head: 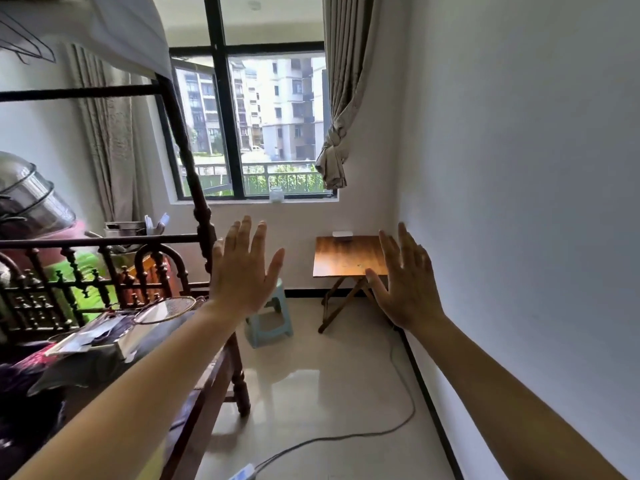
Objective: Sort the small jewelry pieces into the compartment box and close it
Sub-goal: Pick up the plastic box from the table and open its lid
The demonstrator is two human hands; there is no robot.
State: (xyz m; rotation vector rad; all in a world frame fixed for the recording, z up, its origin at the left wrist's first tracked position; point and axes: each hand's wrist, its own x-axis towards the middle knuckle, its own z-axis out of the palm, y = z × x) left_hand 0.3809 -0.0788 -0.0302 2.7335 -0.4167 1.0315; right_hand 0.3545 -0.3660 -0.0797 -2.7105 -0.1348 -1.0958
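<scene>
Two bare hands were raised palm-out, fingers spread and holding nothing: the left hand (242,268) well left of the wooden folding table (346,254), the right hand (407,282) overlapping its right edge. A small white box (342,234), likely the compartment box, sat at the table's far edge, well beyond the fingertips. Left of the table stood a pale stool (270,320); a cable (398,393) trailed across the floor before it, and a dark bed frame (194,161) rose further left

No readable text, labels or numbers; small white box (342,234) on table (346,258) perhaps blank.
</scene>
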